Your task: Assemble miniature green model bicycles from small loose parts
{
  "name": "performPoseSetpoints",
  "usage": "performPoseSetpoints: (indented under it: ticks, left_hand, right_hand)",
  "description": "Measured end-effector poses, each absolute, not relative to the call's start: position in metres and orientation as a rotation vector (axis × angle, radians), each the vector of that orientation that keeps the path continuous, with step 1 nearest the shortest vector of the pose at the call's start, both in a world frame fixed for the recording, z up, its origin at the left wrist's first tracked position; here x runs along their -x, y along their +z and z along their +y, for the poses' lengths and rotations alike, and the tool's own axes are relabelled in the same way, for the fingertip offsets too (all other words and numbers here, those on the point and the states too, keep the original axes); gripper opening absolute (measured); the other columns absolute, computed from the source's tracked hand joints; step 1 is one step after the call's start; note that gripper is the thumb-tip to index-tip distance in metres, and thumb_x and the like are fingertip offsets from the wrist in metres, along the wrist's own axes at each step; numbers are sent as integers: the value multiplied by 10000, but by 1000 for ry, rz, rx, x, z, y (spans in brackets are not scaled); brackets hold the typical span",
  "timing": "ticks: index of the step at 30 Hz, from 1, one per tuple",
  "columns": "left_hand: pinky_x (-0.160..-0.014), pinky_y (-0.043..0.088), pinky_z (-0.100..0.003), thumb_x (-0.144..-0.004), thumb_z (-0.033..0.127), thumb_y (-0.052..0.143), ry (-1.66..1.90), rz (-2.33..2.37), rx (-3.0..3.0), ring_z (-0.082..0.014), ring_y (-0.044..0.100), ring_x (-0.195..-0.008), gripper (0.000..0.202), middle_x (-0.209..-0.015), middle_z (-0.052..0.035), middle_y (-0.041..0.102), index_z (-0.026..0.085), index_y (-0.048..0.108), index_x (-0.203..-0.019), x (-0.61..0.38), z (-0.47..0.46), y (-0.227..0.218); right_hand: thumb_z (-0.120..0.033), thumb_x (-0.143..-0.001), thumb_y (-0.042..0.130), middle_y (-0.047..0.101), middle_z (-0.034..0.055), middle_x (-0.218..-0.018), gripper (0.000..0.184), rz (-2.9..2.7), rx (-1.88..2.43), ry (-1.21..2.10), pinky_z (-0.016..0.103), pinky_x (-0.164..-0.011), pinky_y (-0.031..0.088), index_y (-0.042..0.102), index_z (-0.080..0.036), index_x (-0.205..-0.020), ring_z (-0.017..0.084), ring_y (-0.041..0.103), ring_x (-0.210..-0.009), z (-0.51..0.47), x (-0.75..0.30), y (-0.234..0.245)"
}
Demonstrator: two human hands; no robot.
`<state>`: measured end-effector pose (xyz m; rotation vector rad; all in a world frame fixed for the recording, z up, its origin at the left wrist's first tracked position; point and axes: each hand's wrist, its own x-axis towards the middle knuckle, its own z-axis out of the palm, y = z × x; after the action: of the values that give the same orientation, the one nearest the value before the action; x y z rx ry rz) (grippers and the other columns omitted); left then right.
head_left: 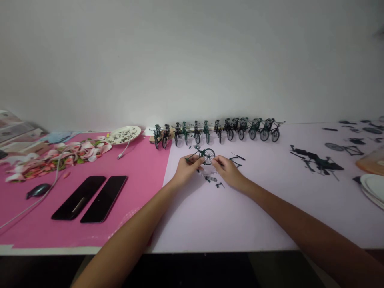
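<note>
A partly built miniature bicycle point(209, 155) is held just above the lilac part of the table, its spoked wheel facing me. My left hand point(188, 170) is closed on its frame and handlebar side. At the wheel's right edge, the fingers of my right hand point(229, 171) are pinched together; whether they grip the wheel or a tiny part there cannot be made out. Beneath the hands lie small loose parts point(211, 179) and a dark little bracket point(220, 185). Just beyond my right hand rests a thin dark frame piece point(237, 161).
Several finished miniature bicycles point(207, 132) stand in a row along the wall. More dark bicycle parts point(318, 160) and white plates point(373, 188) lie to the right. On the pink left side are two phones point(104, 199), artificial petals point(60, 158), a cable and a plate point(136, 131) of small pieces.
</note>
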<state>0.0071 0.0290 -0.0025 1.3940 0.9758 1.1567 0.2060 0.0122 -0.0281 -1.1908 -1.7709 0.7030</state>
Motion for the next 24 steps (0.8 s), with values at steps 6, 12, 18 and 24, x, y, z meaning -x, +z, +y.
performPoseSetpoints:
  ticks: [6, 12, 18, 24]
  left_hand:
    - [-610, 516, -310, -606, 511, 922, 1132, 937, -1465, -162, 635, -596, 456, -668, -30, 682, 137, 726, -778, -8, 28, -3]
    - [-613, 539, -354, -624, 553, 910, 1083, 923, -1494, -184, 642, -607, 473, -653, -44, 680, 139, 732, -768, -8, 27, -6]
    - [-641, 544, -343, -646, 529, 907, 1080, 928, -1494, -180, 661, -611, 454, -692, -45, 706, 134, 747, -805, -6, 26, 0]
    - [-652, 533, -291, -698, 512, 884, 1028, 908, -1529, -179, 694, -642, 435, -685, -50, 732, 128, 767, -864, -4, 24, 4]
  right_hand:
    - [-483, -994, 519, 554, -8, -736, 304, -1736, 1206, 567, 297, -643, 391, 565, -218, -852, 170, 512, -681, 14, -205, -27]
    - [-508, -987, 541, 571, 2, -745, 328, -1667, 1178, 519, 305, -649, 402, 588, -216, -844, 170, 520, -688, 11, -205, -22]
    - [-541, -961, 590, 584, 31, -856, 326, -1605, 1141, 577, 294, -602, 424, 621, -216, -952, 179, 546, -752, 8, -203, -20]
    - [-547, -750, 834, 628, 74, -1117, 610, -1334, 1108, 800, 267, -561, 478, 597, -241, -1223, 187, 600, -854, 13, -204, -22]
